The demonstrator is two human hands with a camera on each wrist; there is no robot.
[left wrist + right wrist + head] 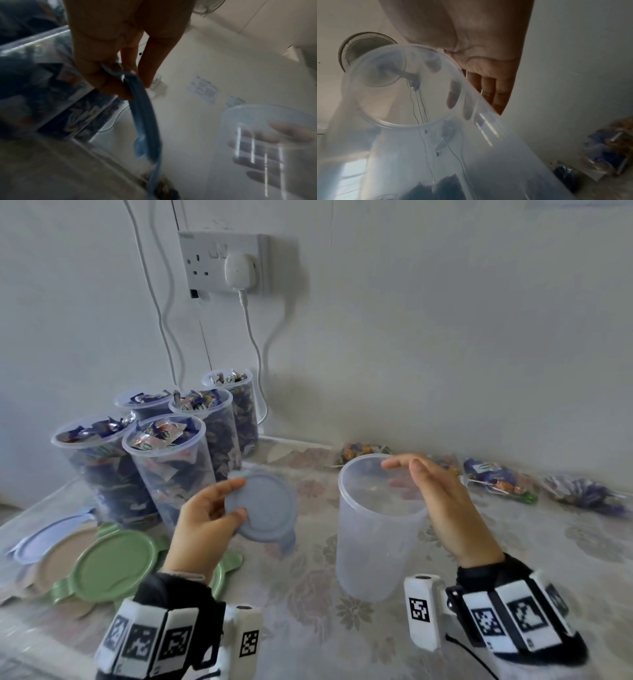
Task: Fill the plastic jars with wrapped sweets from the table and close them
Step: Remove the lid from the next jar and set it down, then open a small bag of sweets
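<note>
Two hands are at work above the counter [342,628]. The left hand [202,520] pinches a blue lid [265,506] by its edge, thumb on one face and fingers on the other; the left wrist view shows the lid [145,121] edge-on, hanging down from the fingertips. The right hand [442,501] holds an empty jar [373,529] by its upper part, thumb inside over the rim and fingers wrapped round the outer wall; the fingers show as dark patches through the clear jar [419,135] in the right wrist view. Lid and jar are apart, the lid to the left of the jar's mouth. Beyond the left hand stand five filled jars [164,460], open and packed with sweets. Nearer than these, beside the left wrist, lie loose lids [113,563], green, beige and pale blue, overlapping. Past the right hand, by the wall, lie bags of sweets [496,477].
</note>
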